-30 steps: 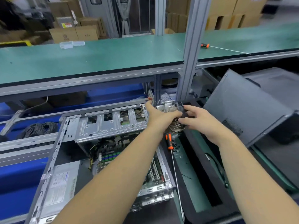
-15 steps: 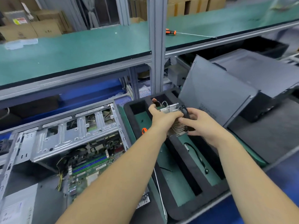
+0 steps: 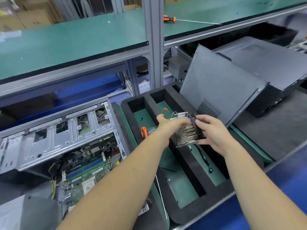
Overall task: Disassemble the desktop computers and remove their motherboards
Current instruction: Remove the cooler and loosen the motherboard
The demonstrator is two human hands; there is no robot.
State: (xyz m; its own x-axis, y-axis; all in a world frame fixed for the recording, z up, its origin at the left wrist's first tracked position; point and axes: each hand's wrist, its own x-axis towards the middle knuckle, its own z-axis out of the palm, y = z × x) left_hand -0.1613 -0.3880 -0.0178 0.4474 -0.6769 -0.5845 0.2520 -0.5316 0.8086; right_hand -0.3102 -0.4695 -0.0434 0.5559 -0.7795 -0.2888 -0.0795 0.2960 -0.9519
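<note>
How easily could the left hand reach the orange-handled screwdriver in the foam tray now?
Probably not at once: the left hand and right hand both hold the heatsink. The screwdriver lies just beside the left wrist, nothing covering its handle, so it seems reachable once freed.

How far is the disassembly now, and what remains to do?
Done: the open case has no side panel, and the heatsink cooler is out. In hand: left hand and right hand hold it over the foam tray. Left: the motherboard is not yet removed.

electronics workshop; green-matted benches point(image 3: 74, 40); stacked cartons point(image 3: 33, 19); opened computer case point(image 3: 54, 140)
</note>
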